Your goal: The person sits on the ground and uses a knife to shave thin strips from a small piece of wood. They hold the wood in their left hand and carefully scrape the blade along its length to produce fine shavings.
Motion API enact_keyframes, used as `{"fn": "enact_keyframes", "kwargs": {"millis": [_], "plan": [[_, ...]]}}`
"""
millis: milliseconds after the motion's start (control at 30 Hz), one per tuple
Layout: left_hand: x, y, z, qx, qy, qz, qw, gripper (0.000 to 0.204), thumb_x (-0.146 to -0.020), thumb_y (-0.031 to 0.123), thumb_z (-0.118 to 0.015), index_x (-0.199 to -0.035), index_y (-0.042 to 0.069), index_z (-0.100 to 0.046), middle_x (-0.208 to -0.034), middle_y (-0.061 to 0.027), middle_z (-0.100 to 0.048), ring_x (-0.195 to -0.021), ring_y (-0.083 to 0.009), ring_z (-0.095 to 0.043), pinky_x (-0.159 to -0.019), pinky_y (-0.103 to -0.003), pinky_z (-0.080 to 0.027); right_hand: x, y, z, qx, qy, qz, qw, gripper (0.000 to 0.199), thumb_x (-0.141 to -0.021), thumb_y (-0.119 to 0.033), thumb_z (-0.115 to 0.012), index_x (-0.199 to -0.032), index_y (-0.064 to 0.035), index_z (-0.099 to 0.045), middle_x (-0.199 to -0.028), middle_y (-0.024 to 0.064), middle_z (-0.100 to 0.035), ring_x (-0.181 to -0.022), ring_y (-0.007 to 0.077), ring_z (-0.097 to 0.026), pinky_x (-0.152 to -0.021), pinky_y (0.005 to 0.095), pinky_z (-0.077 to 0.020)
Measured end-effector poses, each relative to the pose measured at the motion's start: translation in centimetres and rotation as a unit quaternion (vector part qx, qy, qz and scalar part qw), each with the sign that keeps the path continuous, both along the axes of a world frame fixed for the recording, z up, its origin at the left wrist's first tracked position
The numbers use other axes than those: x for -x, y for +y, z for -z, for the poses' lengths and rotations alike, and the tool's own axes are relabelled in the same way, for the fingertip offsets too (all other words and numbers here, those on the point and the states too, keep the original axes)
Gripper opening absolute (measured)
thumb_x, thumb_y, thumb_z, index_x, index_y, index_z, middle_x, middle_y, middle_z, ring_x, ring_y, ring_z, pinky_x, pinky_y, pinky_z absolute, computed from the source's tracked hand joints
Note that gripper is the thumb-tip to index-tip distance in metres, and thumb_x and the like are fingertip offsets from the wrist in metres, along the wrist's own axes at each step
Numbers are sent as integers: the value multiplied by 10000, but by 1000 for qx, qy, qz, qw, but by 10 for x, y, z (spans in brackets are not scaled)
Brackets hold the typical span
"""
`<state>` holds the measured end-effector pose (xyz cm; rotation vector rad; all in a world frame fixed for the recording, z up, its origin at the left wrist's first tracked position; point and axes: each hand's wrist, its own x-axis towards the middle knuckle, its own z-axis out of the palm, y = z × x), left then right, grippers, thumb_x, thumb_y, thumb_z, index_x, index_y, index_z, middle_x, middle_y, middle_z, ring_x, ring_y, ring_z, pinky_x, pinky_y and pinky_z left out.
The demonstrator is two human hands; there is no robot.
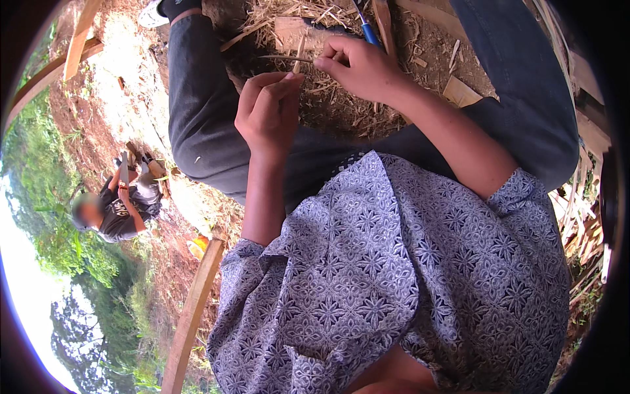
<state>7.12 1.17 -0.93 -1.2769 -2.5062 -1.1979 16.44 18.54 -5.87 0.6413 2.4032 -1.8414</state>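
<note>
The person sits on the ground with both knees bent and wide apart, and works with two hands in the space between the legs. The left hand (269, 108) is closed, with the thumb and the fingers pinching the lower end of a narrow wood strip (300, 52). This strip stands up from the fingertips, a little tilted, in front of the pale wood block (289, 31) on the ground. The right hand (359, 65) is also closed and grips a thin blade (282, 58), which points to the left and crosses the strip; whether its edge is touching the wood, one cannot tell. The handle is hidden inside the fist.

Just beyond the right hand there is a tool with a blue handle (371, 34). Many wood shavings (262, 21) are scattered around the block, and a flat piece of wood (461, 92) lies near the right forearm. The person wears a patterned shirt (328, 262) and dark trousers (203, 98). Farther away, on the left side, another person (121, 213) in a dark shirt sits on the slope, near a long wooden post (193, 315).
</note>
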Motion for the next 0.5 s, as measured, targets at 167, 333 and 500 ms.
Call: {"fn": "enact_keyframes", "kwargs": {"millis": [167, 333, 500], "plan": [[-3, 8, -1, -8, -21, 25, 999, 228, -777, -52, -854, -912, 90, -738, -896, -70, -749, -771, -189, -729, -658, -305, -569, -1, 11, 11, 10, -105, -14, 994, 254, -1021, -285, -684, -989, -36, -647, -771, 22, -661, -639, 92, -588, -605, 306, -467], [1, 11, 0, -19, -12, 12, 1000, 220, -787, -52, -854, -923, 58, -720, -889, -90, -742, -763, -193, -726, -651, -307, -574, -1, 1, 11, 5, 36, 15, 999, 277, -1028, -313, -671, -988, -41, -644, -724, 9, -641, -648, 90, -580, -599, 305, -460], [3, 12, 0, -11, -20, 38, 999, 214, -817, -44, -834, -962, 41, -701, -903, -95, -741, -781, -209, -733, -681, -303, -597, -6, 12, 38, -29, -108, 7, 994, 273, -1022, -326, -680, -1014, -53, -664, -758, 40, -668, -698, 115, -625, -668, 324, -500]]}}
